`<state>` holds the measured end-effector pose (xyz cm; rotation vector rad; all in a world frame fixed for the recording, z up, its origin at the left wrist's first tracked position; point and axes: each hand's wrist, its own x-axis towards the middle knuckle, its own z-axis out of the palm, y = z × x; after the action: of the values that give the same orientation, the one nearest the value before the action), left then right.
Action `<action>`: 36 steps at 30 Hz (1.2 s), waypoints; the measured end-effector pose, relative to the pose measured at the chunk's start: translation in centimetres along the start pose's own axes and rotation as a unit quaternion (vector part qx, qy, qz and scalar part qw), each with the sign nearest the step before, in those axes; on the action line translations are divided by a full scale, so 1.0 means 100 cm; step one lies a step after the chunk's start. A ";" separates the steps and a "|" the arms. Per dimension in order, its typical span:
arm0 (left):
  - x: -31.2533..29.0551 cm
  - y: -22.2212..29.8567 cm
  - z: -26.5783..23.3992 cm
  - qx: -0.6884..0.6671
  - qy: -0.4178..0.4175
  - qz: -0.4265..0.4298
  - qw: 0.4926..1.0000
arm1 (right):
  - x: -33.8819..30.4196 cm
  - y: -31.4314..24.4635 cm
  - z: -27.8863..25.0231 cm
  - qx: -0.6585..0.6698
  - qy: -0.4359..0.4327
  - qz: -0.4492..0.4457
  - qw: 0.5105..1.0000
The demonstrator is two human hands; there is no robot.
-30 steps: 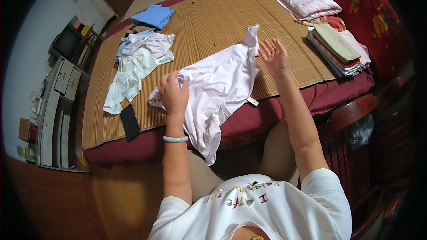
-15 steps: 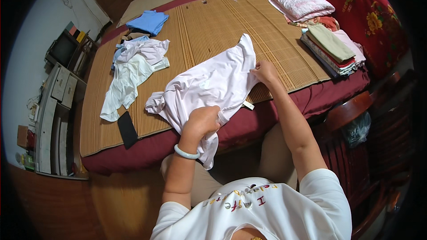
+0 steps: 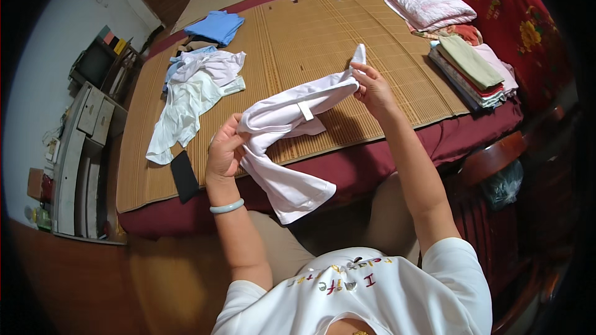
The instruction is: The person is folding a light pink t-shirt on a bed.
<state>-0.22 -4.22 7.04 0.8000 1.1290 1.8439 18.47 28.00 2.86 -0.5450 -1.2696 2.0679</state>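
Observation:
Both my hands hold a pale pinkish-white shirt point(image 3: 288, 177) lifted above the front of the bed. My left hand point(image 3: 225, 151) is closed on one side of it, thumb and fingers pinching the cloth. At the other side my right hand point(image 3: 374, 90) pinches the fabric between thumb and fingers. The upper edge stretches between the two hands, with a small white label point(image 3: 305, 110) showing on it. A sleeve or corner hangs down over the bed's front edge, and another bit sticks up beyond my right hand.
A woven bamboo mat point(image 3: 298, 31) covers the bed. On its left lie a rumpled white garment point(image 3: 186, 108), folded blue cloth point(image 3: 215, 27) and a black flat object point(image 3: 184, 177). Folded clothes point(image 3: 472, 68) and a quilt point(image 3: 427, 1) are stacked right. A wooden chair point(image 3: 493, 155) stands nearby.
The shirt has gone from lying spread on the mat to being raised and bunched between my hands. My left hand has moved left and up; its label now faces up.

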 end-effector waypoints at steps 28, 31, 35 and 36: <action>0.018 -0.023 -0.021 0.145 0.247 -0.011 0.958 | 0.014 0.075 0.041 -0.687 0.000 -0.242 0.685; 0.014 -0.018 -0.029 0.160 0.205 -0.015 0.966 | 0.014 0.071 0.043 -0.666 -0.070 -0.203 0.714; 0.018 -0.020 -0.031 0.144 0.166 -0.005 0.976 | 0.014 0.079 0.036 -0.642 -0.016 -0.271 0.717; 0.019 -0.022 -0.028 0.144 0.154 -0.008 0.977 | 0.015 0.081 0.033 -0.619 0.010 -0.311 0.721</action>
<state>-2.75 -3.04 4.12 0.6731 1.6241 1.8577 12.85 24.32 -2.92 -0.5328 -2.3199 0.4318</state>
